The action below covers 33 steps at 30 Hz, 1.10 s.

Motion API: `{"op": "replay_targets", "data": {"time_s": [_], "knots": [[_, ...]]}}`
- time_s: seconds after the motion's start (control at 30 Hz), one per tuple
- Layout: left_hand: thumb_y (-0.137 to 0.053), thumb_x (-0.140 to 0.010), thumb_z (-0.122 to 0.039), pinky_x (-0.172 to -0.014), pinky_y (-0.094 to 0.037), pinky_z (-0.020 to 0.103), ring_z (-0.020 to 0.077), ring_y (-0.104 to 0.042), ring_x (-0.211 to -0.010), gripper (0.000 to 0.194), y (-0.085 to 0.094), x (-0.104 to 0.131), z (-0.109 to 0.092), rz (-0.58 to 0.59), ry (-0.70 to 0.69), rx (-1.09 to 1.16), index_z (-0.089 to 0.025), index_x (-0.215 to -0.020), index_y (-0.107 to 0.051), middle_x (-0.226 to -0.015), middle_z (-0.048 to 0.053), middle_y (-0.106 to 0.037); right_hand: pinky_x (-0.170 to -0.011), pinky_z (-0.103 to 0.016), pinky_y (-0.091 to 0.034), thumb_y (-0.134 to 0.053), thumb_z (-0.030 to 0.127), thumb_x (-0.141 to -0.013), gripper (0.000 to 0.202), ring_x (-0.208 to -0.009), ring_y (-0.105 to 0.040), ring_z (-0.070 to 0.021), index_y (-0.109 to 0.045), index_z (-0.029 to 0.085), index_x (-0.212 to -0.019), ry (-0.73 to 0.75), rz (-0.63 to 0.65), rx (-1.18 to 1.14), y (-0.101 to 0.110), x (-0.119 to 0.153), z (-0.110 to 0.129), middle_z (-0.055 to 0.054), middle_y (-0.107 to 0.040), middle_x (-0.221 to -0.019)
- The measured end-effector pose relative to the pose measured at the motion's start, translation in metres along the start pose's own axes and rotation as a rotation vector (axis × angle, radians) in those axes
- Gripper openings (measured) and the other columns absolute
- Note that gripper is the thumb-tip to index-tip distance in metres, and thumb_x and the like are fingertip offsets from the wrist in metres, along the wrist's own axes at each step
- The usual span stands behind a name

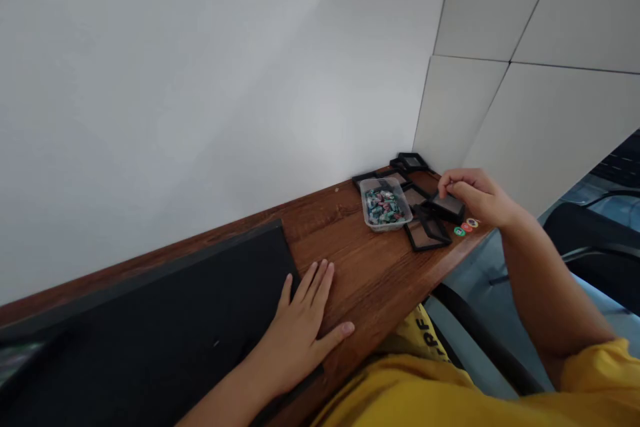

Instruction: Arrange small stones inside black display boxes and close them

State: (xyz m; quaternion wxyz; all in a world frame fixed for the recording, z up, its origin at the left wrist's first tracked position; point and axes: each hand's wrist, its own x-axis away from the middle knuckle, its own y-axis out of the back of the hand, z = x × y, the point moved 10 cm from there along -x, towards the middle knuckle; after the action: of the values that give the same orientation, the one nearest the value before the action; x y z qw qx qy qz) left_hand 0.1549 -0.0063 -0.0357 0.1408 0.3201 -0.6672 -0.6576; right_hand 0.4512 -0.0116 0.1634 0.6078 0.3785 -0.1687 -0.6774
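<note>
My left hand (300,323) lies flat with its fingers spread, partly on a black mat (200,307) and partly on the brown wooden table (340,280). To the right, my right hand (473,195) is closed, with thumb and forefinger curled together over a black frame with a greyish window (449,205). What its fingertips hold, if anything, is hidden. Beside that frame lie several similar black frames, some overlapping, including an open-looking one (427,230) near the table's front edge. A clear plastic tub (387,223) of small green, white and pink pieces stands left of them.
A white wall (225,80) runs along the table's back, meeting a panelled partition (500,100) at the right. Several round stickers (466,227) mark the front edge. Black chairs (595,233) stand to the right, and a chair armrest (485,340) is below the table edge.
</note>
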Motion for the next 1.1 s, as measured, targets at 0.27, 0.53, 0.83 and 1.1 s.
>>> {"op": "replay_targets", "data": {"time_s": [0.27, 0.53, 0.83, 1.1], "knots": [[-0.036, -0.102, -0.072, -0.127, -0.029, 0.057, 0.0343, -0.038, -0.156, 0.083, 0.001, -0.007, -0.006, 0.011, 0.004, 0.058, -0.024, -0.168, -0.022, -0.168, 0.011, -0.038, -0.108, -0.056, -0.05, -0.083, 0.059, -0.07, 0.08, -0.128, -0.061, -0.0386, -0.059, 0.02, -0.136, -0.051, 0.159, 0.394, -0.045, 0.04, -0.061, -0.018, -0.065, -0.134], [-0.027, -0.102, -0.075, -0.13, -0.025, 0.056, 0.0329, -0.026, -0.161, 0.086, 0.009, -0.014, -0.015, 0.16, 0.06, 0.124, -0.016, -0.165, -0.033, -0.171, 0.013, -0.029, -0.117, -0.064, -0.043, -0.067, 0.052, -0.084, 0.079, -0.14, -0.055, -0.0427, -0.046, 0.014, -0.15, -0.03, 0.077, 0.477, -0.054, 0.048, -0.109, -0.025, -0.058, -0.147], [-0.024, -0.101, -0.078, -0.133, -0.012, 0.055, 0.0317, -0.013, -0.163, 0.092, 0.015, -0.016, -0.021, 0.338, 0.111, 0.195, -0.013, -0.166, -0.024, -0.174, 0.015, -0.014, -0.094, -0.048, -0.059, -0.051, 0.037, -0.092, 0.034, -0.105, -0.073, -0.033, -0.064, 0.019, -0.118, 0.078, -0.06, 0.399, -0.056, 0.06, -0.1, -0.016, -0.074, -0.113], [-0.029, -0.101, -0.076, -0.132, -0.012, 0.055, 0.0321, -0.015, -0.163, 0.088, 0.015, -0.016, -0.021, 0.292, 0.099, 0.218, -0.017, -0.167, -0.023, -0.175, 0.014, -0.017, -0.07, -0.044, -0.053, -0.045, 0.046, -0.095, 0.03, -0.08, -0.07, -0.0321, -0.063, 0.023, -0.098, -0.032, -0.266, 0.513, -0.012, 0.076, -0.078, -0.013, -0.071, -0.084]]}}
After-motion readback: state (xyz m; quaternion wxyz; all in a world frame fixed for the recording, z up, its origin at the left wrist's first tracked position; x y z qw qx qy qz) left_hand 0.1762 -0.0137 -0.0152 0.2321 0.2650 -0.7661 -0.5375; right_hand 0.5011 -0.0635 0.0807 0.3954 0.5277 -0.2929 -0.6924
